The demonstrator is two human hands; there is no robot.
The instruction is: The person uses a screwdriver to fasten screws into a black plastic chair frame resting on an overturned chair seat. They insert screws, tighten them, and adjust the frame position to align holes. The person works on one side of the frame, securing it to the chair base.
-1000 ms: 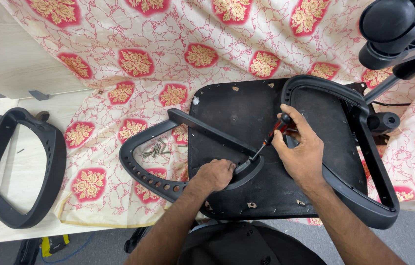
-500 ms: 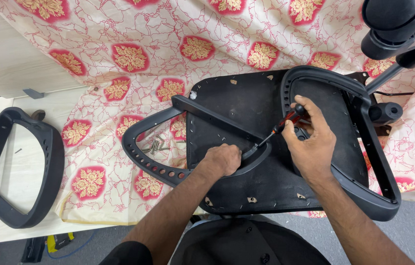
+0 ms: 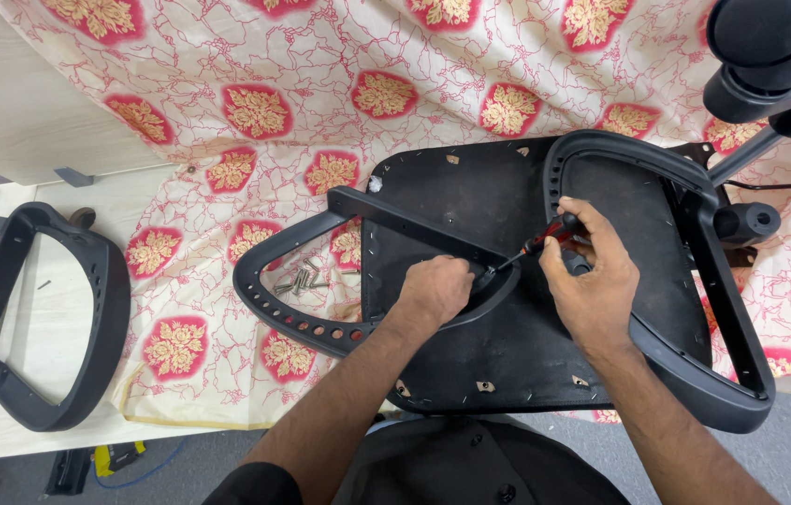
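The screwdriver (image 3: 545, 240), red and black in the handle, lies slanted across the underside of a black seat pan (image 3: 498, 201), its tip pointing down-left to where the inner end of a black armrest (image 3: 320, 327) meets the pan. The right hand (image 3: 592, 281) is curled around the handle, fingers closed on it, thumb along the near side. The left hand (image 3: 435, 288) presses down on the curved end of that armrest right beside the tip, fingers bent over the plastic; whether it grips or only steadies cannot be told.

The seat pan lies upside down on a cream cloth with red and gold medallions (image 3: 255, 112), which covers the worktop (image 3: 12, 112). A 2nd armrest (image 3: 695, 281) loops along the pan's right edge, close to the right wrist. Inside the loop of the left armrest, a small heap of silver bolts (image 3: 300, 279) rests on the cloth.

Well apart at the far left, a 3rd black loop-shaped frame (image 3: 96, 309) lies on bare pale wood. At the top right, a black chair base part (image 3: 779, 56) overhangs the cloth.
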